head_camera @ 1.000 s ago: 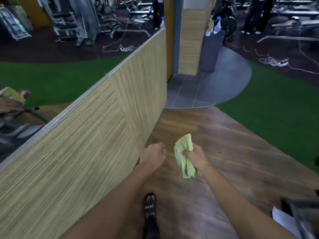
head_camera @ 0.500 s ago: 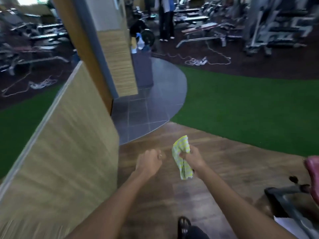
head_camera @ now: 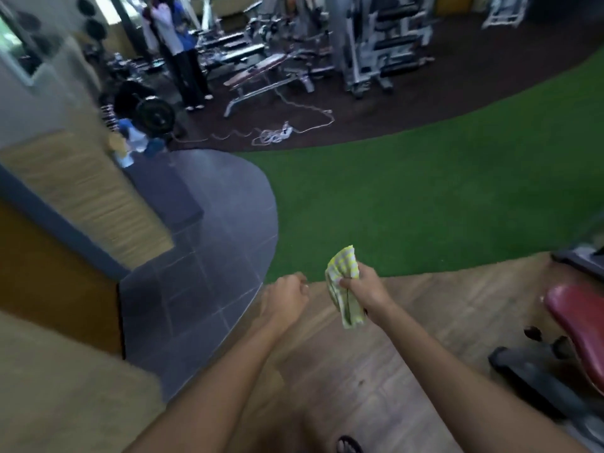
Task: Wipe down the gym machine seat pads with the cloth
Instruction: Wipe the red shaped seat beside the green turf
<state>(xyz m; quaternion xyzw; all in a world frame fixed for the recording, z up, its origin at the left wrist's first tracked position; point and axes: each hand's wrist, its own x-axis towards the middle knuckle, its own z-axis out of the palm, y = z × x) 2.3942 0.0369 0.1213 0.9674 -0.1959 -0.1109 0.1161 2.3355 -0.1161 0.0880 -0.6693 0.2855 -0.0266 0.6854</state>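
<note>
The right hand (head_camera: 364,289) is closed round a yellow and white checked cloth (head_camera: 343,289). It grips the cloth in the middle. One bunched end sticks up above the fist and the other end hangs down below it. The left hand (head_camera: 284,297) is just beside the cloth, on its left, but does not touch it. Its fingers are curled into a fist with nothing inside. Both hands are held out over a brown wooden floor (head_camera: 359,371). Far off to the right of the hand with the cloth, and a bit lower, is a red seat pad (head_camera: 575,322) on a black frame (head_camera: 529,371). The cloth is well apart from the pad. Past the hands lies green turf (head_camera: 425,207). To the left of the left hand is a round patch of grey tiles (head_camera: 202,273). Much further away, beyond the turf, stand weight benches (head_camera: 261,70) and tall machines (head_camera: 376,37) on a dark floor, with a white cord (head_camera: 284,132) lying loose. A person in dark trousers (head_camera: 183,60) stands near them.
</note>
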